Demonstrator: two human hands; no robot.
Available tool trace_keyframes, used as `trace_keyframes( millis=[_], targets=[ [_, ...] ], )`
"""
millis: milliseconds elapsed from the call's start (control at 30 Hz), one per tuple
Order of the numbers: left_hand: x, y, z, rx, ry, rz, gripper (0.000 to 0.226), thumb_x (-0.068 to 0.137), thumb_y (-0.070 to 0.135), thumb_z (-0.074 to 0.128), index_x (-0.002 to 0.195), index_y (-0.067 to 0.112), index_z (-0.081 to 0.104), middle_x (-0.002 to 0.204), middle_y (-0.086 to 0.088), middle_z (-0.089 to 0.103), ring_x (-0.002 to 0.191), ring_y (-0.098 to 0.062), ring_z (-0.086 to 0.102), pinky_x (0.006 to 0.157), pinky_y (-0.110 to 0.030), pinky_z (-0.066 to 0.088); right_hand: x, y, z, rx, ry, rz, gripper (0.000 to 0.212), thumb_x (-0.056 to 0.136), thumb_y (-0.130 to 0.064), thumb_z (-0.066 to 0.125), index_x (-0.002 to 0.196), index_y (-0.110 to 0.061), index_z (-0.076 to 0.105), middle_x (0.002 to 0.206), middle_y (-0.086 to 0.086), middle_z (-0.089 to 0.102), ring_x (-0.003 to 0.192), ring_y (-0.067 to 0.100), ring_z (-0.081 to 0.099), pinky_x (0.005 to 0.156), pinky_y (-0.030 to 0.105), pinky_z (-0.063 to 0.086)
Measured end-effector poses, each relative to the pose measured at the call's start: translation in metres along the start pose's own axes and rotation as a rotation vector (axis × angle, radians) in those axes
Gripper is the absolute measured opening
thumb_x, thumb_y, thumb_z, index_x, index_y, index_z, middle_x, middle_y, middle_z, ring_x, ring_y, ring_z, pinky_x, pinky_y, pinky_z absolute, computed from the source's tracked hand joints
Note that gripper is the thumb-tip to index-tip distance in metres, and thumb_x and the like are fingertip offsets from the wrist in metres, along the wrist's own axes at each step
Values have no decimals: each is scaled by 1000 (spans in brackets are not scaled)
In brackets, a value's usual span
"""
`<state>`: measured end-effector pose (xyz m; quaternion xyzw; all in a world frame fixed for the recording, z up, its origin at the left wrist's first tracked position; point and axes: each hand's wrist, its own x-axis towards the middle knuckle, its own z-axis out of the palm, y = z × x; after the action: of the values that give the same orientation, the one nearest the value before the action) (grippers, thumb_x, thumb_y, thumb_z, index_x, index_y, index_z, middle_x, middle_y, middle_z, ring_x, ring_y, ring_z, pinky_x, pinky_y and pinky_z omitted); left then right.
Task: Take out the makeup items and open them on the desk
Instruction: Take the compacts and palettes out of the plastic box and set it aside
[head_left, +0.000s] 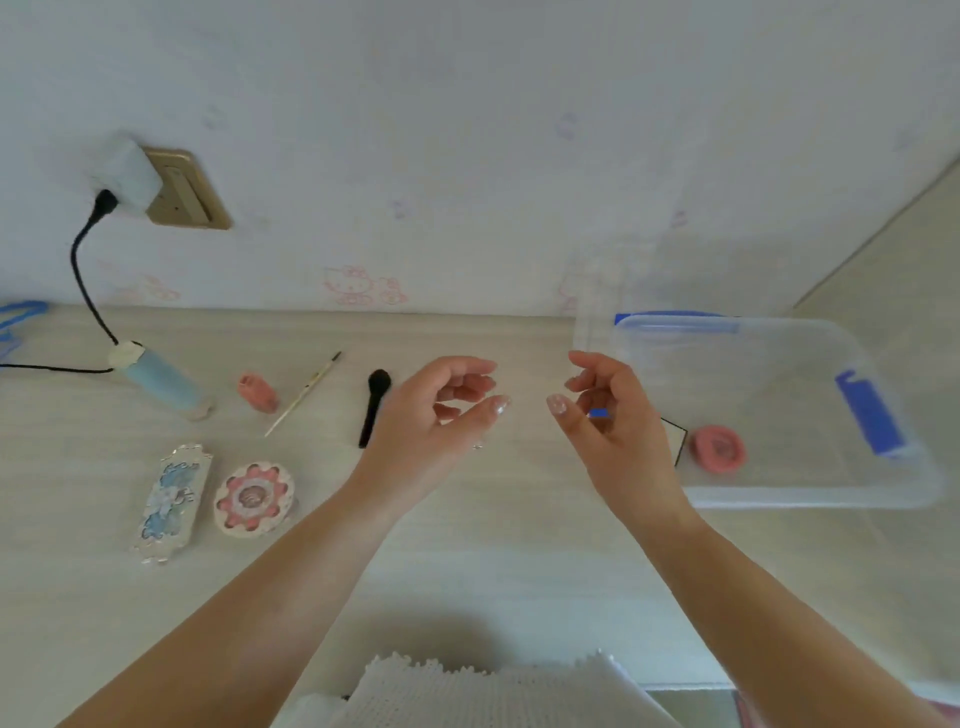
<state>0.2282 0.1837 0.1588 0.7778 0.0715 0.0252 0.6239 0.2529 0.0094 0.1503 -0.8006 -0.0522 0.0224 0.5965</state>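
My left hand (436, 415) and my right hand (608, 415) hover side by side over the middle of the desk, fingers loosely curled and apart, nothing in either. To the left on the desk lie a black brush (375, 402), a thin pale brush (304, 393), a small pink item (257, 392), a round flower-patterned compact (254, 500) and a long ornate blue-and-silver case (171, 501). A clear plastic box (810, 496) with blue clips stands to the right; inside it lies a round pink item (718, 448), and a dark-edged flat thing (678, 441) shows behind my right hand.
A light blue cylinder device (161, 379) with a black cable (83, 270) running up to a wall socket (182, 189) lies at the back left. White knitted fabric (467, 693) sits at the desk's near edge. The wall runs right behind the desk.
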Motion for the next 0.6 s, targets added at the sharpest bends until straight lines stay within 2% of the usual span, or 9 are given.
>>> trace_keyframes(
  millis=[133, 233, 300, 367, 433, 533, 600],
  targets=[
    [16, 27, 67, 31, -76, 61, 26, 78, 23, 72, 95, 39, 62, 91, 14, 68, 87, -1, 63, 73, -27, 49, 20, 8, -87, -81, 111, -22, 33, 85, -21, 65, 112, -33, 51, 95, -13, 54, 74, -6, 52, 64, 7, 44],
    [30, 41, 109, 69, -134, 114, 25, 78, 22, 73, 95, 37, 62, 93, 12, 67, 88, -2, 62, 83, -23, 49, 35, 23, -141, -136, 167, -45, 31, 84, -20, 67, 107, -35, 53, 97, -9, 55, 73, -8, 51, 65, 6, 42],
    [39, 47, 135, 131, -196, 138, 26, 79, 21, 74, 98, 34, 62, 94, 14, 66, 89, 2, 60, 85, -16, 45, 46, 38, -173, -227, 145, -56, 29, 83, -20, 69, 105, -33, 56, 99, -6, 55, 72, -4, 53, 67, 8, 42],
    [50, 50, 159, 259, -302, 138, 32, 78, 23, 74, 107, 31, 62, 100, 15, 64, 94, 4, 58, 87, -11, 42, 58, 52, -199, -398, 57, -41, 29, 82, -21, 70, 109, -26, 60, 103, -3, 54, 73, 1, 53, 70, 14, 41],
    [63, 45, 177, 456, -450, 141, 45, 79, 26, 73, 120, 26, 57, 114, 9, 61, 106, 0, 55, 93, -14, 38, 71, 62, -215, -602, -91, -5, 37, 82, -25, 70, 117, -21, 60, 110, 0, 54, 79, 7, 55, 76, 21, 41],
    [81, 32, 205, 868, -687, 127, 68, 80, 31, 72, 139, 22, 40, 136, 1, 46, 128, -13, 42, 105, -22, 31, 83, 79, -227, -885, -354, 78, 52, 83, -33, 69, 131, -24, 51, 128, 0, 48, 106, 14, 58, 81, 24, 36],
    [91, 22, 220, 1019, -761, 40, 82, 79, 34, 72, 146, 21, 27, 145, -4, 36, 134, -20, 36, 108, -30, 31, 89, 95, -226, -995, -498, 92, 61, 82, -37, 68, 137, -27, 44, 134, 1, 42, 113, 17, 55, 93, 28, 38]
  ],
)
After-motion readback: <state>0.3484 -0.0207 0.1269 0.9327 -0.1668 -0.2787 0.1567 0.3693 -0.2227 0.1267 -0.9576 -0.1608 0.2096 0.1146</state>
